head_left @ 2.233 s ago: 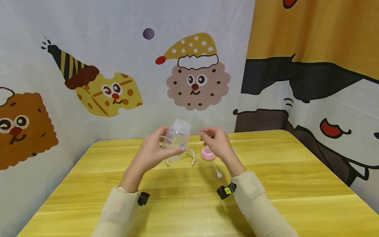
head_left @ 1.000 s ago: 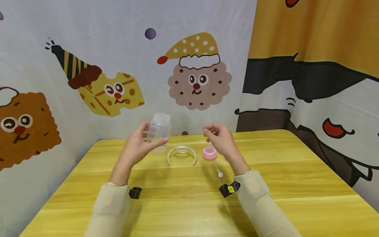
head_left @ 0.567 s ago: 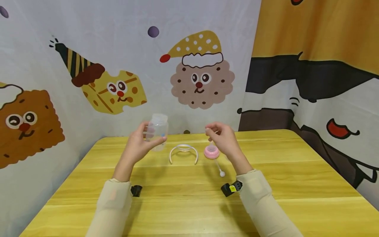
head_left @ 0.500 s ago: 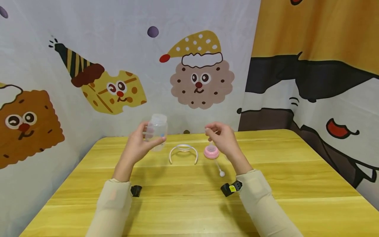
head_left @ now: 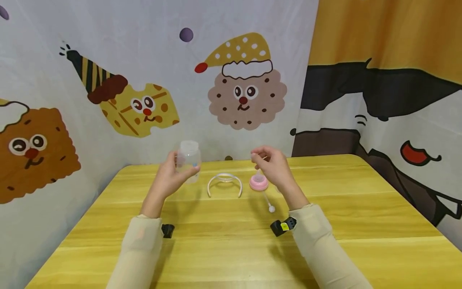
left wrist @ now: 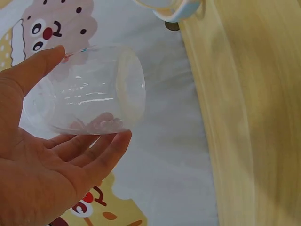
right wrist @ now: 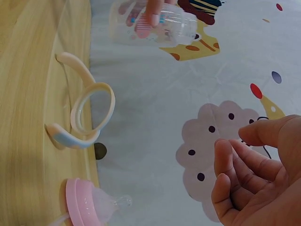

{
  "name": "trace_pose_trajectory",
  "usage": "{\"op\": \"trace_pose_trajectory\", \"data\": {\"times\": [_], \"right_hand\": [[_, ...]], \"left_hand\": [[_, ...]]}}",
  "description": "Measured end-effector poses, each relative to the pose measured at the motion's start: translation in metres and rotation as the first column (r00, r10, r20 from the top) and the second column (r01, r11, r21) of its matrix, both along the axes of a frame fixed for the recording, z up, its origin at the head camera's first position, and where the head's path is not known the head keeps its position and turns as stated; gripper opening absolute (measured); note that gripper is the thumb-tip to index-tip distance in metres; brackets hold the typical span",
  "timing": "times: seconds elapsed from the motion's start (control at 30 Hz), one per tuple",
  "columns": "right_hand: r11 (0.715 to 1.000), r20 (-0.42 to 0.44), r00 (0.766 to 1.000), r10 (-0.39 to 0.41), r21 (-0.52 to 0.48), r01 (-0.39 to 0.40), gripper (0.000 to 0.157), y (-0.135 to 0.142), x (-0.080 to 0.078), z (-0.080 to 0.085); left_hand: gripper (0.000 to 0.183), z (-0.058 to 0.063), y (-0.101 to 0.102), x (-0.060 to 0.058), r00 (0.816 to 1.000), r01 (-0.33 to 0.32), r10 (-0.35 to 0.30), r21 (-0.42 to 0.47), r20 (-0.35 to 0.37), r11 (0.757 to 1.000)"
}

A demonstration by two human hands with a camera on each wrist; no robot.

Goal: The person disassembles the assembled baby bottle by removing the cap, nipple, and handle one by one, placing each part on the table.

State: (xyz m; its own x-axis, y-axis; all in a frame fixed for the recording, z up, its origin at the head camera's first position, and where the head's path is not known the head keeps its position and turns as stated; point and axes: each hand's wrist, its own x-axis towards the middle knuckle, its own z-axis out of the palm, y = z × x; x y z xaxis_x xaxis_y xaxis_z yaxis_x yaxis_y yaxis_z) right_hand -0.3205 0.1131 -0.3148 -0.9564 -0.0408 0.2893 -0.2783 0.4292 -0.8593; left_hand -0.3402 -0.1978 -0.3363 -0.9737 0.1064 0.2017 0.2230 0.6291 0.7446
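Observation:
My left hand point(head_left: 167, 176) grips a clear baby bottle point(head_left: 189, 154) above the table, thumb on the near side and fingers behind. The bottle stands almost upright, its open neck uppermost. My right hand point(head_left: 276, 166) hovers with loosely curled fingers, holding nothing; in the right wrist view a gap shows between thumb and fingertips. Just below it a pink bottle collar point(head_left: 259, 183) rests on the table with its teat point(right wrist: 106, 205) pointing up. A thin straw with a white ball end point(head_left: 272, 208) sticks out from the collar toward me. Between the hands stands a pale two-handled bottle grip ring point(right wrist: 77, 67).
A clear curved edge point(head_left: 278, 189) shows beside my right wrist, mostly hidden behind it. The wood-grain table point(head_left: 231, 253) reaches back to a cartoon-print cloth point(head_left: 151, 48) hanging behind and along the sides. Black cameras sit on both wrists.
The bottle, tilted over the grip ring at first, has moved left in my left hand and come nearly upright, leaving the ring on the table. My right hand has barely moved.

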Motion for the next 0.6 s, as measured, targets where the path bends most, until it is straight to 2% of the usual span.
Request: {"op": "trace_pose_trajectory", "data": {"times": [0.2, 0.6], "right_hand": [[1.000, -0.007, 1.000, 0.000, -0.002, 0.000, 0.021, 0.002, -0.002, -0.001], [1.000, -0.010, 1.000, 0.003, 0.017, -0.003, 0.022, 0.001, -0.004, -0.001]], "left_hand": [[0.090, -0.008, -0.003, -0.006, 0.999, -0.009, 0.011, -0.031, 0.042, 0.999], [0.088, -0.021, -0.010, -0.010, 0.992, -0.006, 0.012, -0.051, 0.123, 0.999]]}}
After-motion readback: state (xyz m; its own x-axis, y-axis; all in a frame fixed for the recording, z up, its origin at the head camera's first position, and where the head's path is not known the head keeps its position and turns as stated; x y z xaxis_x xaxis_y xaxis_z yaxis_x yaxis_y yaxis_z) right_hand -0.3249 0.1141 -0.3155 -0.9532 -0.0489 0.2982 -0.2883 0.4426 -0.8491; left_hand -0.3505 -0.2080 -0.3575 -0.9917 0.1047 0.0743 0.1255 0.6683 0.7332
